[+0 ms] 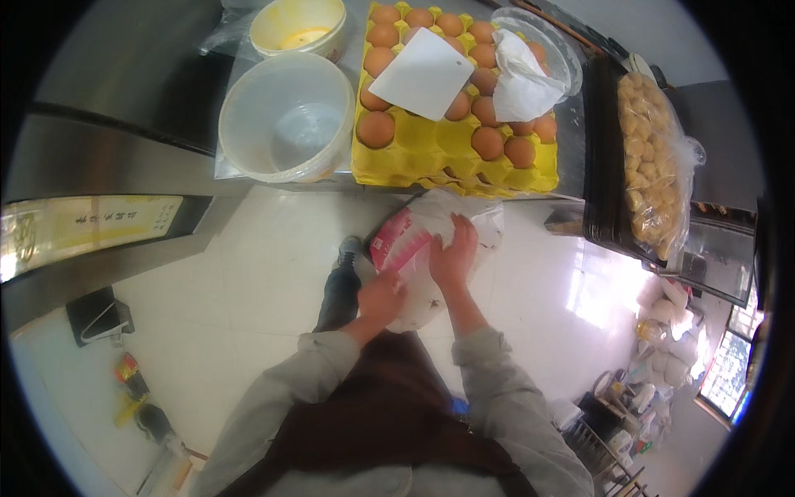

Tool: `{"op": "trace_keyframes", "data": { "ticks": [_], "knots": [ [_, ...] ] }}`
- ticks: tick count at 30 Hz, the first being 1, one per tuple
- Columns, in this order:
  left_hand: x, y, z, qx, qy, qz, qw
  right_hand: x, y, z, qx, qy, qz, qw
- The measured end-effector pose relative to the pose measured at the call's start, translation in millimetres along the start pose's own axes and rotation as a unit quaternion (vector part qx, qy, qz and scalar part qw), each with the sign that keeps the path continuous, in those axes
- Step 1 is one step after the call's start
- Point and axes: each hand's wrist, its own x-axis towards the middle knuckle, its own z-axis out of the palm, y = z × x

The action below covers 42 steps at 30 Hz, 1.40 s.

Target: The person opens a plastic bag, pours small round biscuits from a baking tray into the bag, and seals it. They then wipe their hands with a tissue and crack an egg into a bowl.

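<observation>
A clear plastic bag [419, 298] with a pink printed package [404, 242] in or against it lies between my hands, below the counter's front edge. My left hand [382, 298] has its fingers curled at the near left side of the bag, by the pink package; what its fingertips grip is hard to see. My right hand [456, 251] rests on the bag's upper right part, its fingers bent over the plastic and the thumb apart. Whether it pinches the film cannot be told. The bag hides part of the floor and of what lies under it.
On the metal counter [571, 130] stand an empty clear tub [248, 133], a yellow-stained tub [264, 31] and yellow trays [428, 164] of brown eggs bearing a white scraper [422, 71]. Black baking trays [602, 168] and a bag of brown balls [649, 155] are at right.
</observation>
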Motion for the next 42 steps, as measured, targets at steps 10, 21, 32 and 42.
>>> {"op": "trace_keyframes", "data": {
  "ticks": [10,21,32,42],
  "knots": [
    [87,-6,4,0.105,-0.132,0.087,0.982,-72,59,50,0.091,-0.078,0.333,0.935],
    [121,-48,-64,-0.047,0.067,0.068,0.994,-38,94,257,-0.088,-0.311,0.283,0.903],
    [117,-43,-96,-0.007,-0.157,0.02,0.987,-13,45,100,0.076,-0.318,0.055,0.943],
    [47,86,-200,-0.145,-0.136,0.188,0.962,191,-149,-182,-0.075,0.296,-0.11,0.946]
  ]
}}
